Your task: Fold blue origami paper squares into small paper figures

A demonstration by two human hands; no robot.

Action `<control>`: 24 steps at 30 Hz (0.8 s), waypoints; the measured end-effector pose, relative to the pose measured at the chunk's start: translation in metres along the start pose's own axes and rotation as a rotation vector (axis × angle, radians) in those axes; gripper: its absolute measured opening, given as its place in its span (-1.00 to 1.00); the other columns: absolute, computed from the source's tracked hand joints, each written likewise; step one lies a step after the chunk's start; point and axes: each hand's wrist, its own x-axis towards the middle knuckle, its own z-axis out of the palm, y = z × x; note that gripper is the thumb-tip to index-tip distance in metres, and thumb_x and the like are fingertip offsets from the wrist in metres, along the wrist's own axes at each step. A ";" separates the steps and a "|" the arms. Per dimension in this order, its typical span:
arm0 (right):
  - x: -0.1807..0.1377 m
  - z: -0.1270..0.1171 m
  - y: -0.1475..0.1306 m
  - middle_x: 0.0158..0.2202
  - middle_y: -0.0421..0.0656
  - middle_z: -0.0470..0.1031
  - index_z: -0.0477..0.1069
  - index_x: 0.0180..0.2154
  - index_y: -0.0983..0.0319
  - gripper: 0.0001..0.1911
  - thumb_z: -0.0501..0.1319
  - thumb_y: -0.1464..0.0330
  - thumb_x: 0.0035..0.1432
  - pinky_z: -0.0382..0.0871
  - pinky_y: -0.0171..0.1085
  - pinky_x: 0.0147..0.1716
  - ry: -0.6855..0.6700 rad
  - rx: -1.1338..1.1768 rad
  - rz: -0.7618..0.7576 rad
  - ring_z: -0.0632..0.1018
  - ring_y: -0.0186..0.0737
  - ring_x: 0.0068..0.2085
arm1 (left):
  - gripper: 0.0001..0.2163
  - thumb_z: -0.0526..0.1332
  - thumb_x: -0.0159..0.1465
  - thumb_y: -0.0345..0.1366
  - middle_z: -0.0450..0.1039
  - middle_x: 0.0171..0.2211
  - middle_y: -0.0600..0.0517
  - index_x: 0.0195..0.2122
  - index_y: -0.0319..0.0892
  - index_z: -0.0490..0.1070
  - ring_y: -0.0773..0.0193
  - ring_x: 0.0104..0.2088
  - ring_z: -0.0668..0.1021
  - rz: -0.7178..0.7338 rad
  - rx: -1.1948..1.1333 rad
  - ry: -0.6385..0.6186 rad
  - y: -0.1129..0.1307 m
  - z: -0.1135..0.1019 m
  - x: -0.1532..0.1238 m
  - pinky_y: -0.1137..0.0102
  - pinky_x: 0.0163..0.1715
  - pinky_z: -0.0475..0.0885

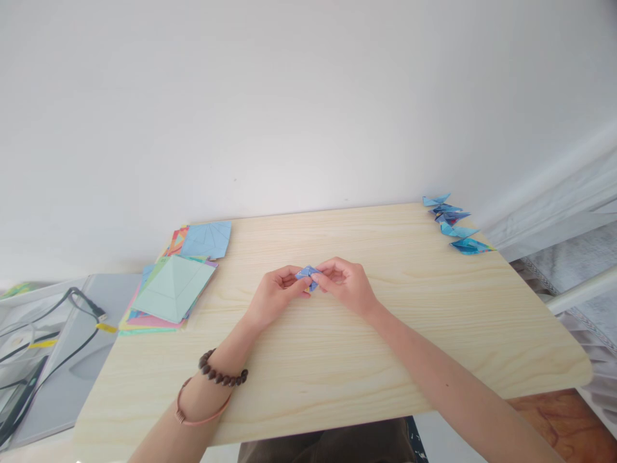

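A small folded piece of blue patterned origami paper is held over the middle of the wooden table. My left hand pinches its left side, with the thumb on top. From the right, my right hand pinches the other side, and both thumbs nearly meet on the paper. The fingers cover part of the folded piece, so its full shape is hidden. A dark bead bracelet and a thin pinkish band are on my left wrist and forearm.
Stacked sheets of coloured paper lie at the table's left, beside a creased blue sheet. Several folded blue paper figures stand in a row at the back right. Cables lie beyond the left edge. A white wall borders the back.
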 end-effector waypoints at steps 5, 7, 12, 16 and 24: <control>0.000 0.001 0.000 -0.33 -0.13 0.52 0.43 -0.26 0.22 -0.76 0.22 0.22 0.04 0.45 -0.34 -0.45 -0.028 -0.041 0.001 0.54 -0.26 -0.34 | -0.78 0.26 0.12 -0.20 0.52 -0.34 -0.01 -0.29 -0.24 0.46 0.27 -0.33 0.53 -0.021 0.040 0.005 0.000 0.001 0.000 0.38 -0.28 0.48; 0.001 0.001 -0.001 -0.33 -0.13 0.51 0.43 -0.26 0.22 -0.76 0.20 0.22 0.06 0.45 -0.34 -0.44 -0.042 -0.046 0.008 0.53 -0.25 -0.33 | -0.78 0.26 0.11 -0.19 0.53 -0.34 -0.01 -0.29 -0.23 0.46 0.27 -0.35 0.54 -0.032 0.070 -0.009 -0.001 0.001 0.000 0.37 -0.27 0.47; 0.001 0.001 -0.003 -0.38 -0.15 0.50 0.43 -0.34 0.23 -0.80 0.19 0.22 0.06 0.44 -0.32 -0.41 -0.011 -0.039 0.023 0.52 -0.26 -0.36 | -0.76 0.26 0.10 -0.17 0.52 -0.38 -0.01 -0.29 -0.22 0.45 0.28 -0.39 0.54 -0.019 0.144 0.003 -0.002 0.002 -0.002 0.38 -0.30 0.45; 0.000 0.001 -0.003 -0.39 -0.15 0.51 0.43 -0.37 0.24 -0.80 0.20 0.22 0.06 0.43 -0.30 -0.34 0.018 -0.018 0.029 0.52 -0.26 -0.35 | -0.74 0.28 0.07 -0.21 0.51 -0.37 0.01 -0.25 -0.23 0.41 0.30 -0.41 0.53 -0.024 0.124 -0.034 -0.001 0.002 -0.002 0.36 -0.30 0.44; 0.000 0.000 0.001 -0.42 -0.14 0.51 0.44 -0.38 0.26 -0.77 0.22 0.21 0.05 0.41 -0.29 -0.33 0.086 -0.008 0.032 0.50 -0.26 -0.37 | -0.73 0.31 0.06 -0.24 0.51 -0.42 0.02 -0.24 -0.22 0.36 0.30 -0.39 0.54 -0.015 0.072 0.013 -0.004 0.005 0.003 0.37 -0.29 0.43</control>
